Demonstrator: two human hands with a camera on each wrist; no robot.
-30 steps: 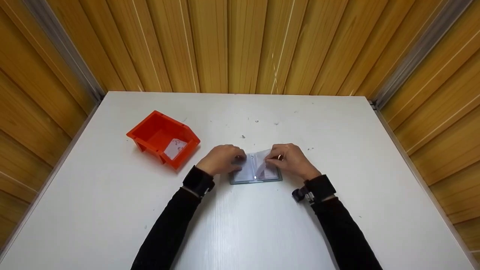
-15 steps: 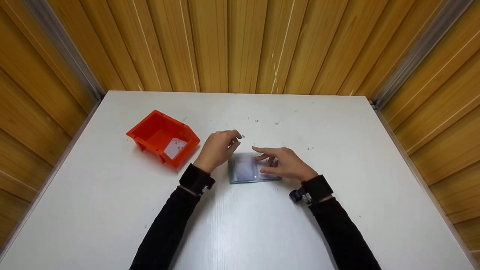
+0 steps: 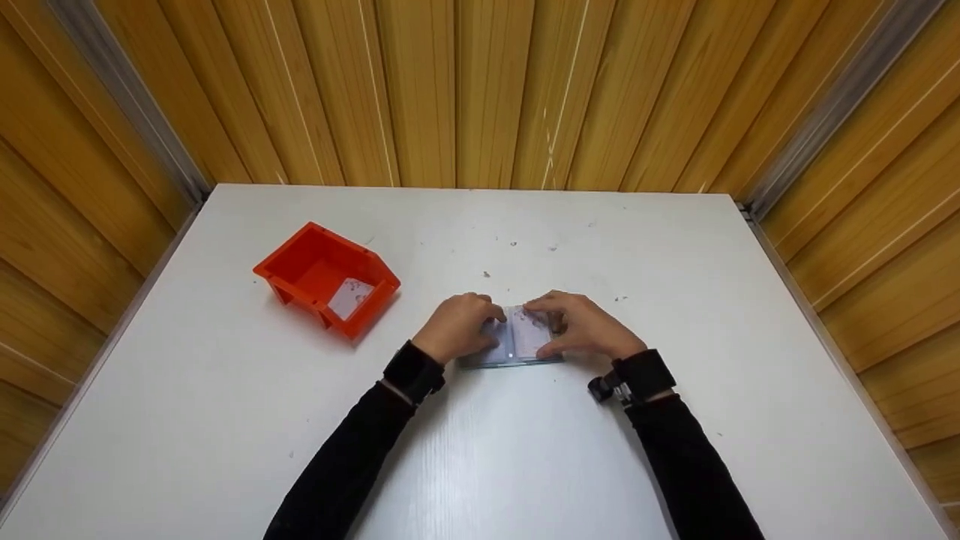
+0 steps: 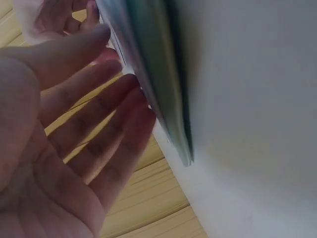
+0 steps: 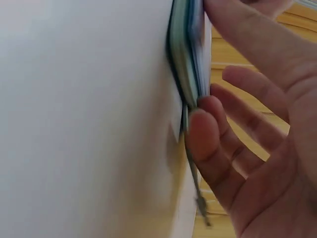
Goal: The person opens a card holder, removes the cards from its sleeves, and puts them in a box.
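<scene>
Overall, the work area is backed by a wood-grain wall (image 3: 480, 97). A white table (image 3: 480, 465) is set in front of it, and two black sleeves (image 3: 341, 457) are extended over the top. A red bin (image 3: 300, 253) is placed on the left side.

An unfolded booklet (image 3: 510, 345) is positioned on the table between the left hand (image 3: 461, 328) and the right hand (image 3: 585, 324). Its long axis is aligned left to right, across the gap between the hands; its fold is directed away from the person. Neither hand is nearer, since the booklet is reached by both; the bin is nearer to the left.

The left page is touched by the left fingertips; those fingers are extended, with nothing clasped. The right hand is arched over the right page, thumb and forefinger parted; whether the edge is gripped or merely steadied cannot be told.

A printed card (image 3: 527, 335) is seen on the right page; whether it is pocketed is unclear. A loose card (image 3: 351, 297) is contained in the bin.
</scene>
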